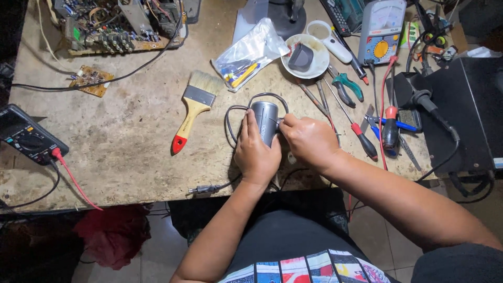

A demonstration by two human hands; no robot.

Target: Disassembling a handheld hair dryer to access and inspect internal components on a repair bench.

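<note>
— How many things are in the hands?

— One: a grey cylinder (265,121) with a black cord (230,112) looped around it. The left hand (255,152) is wrapped around its near end, fingers closed on it. The right hand (309,140) is closed at its right side, fingertips pinched against the body; whether it holds something small there I cannot tell.

— Where does it lie?

— On the desk (131,141), near the front edge, right in front of the person. The cord's plug (205,188) rests at that edge.

— What else do you count?

— One brush (193,107) just left of the cord, two meters: a black one (29,137) at the left edge with a red lead, an analogue one (381,32) at the back. Two circuit boards, a large (118,26) and a small (91,79). One plastic bag (249,53), one white bowl (305,55).

— And open room?

— Left of the brush the desk is bare over a wide patch. To the right it is crowded: screwdrivers (361,137), green-handled pliers (346,86) and a black box (466,112) with a cable lie close beside the right hand.
</note>
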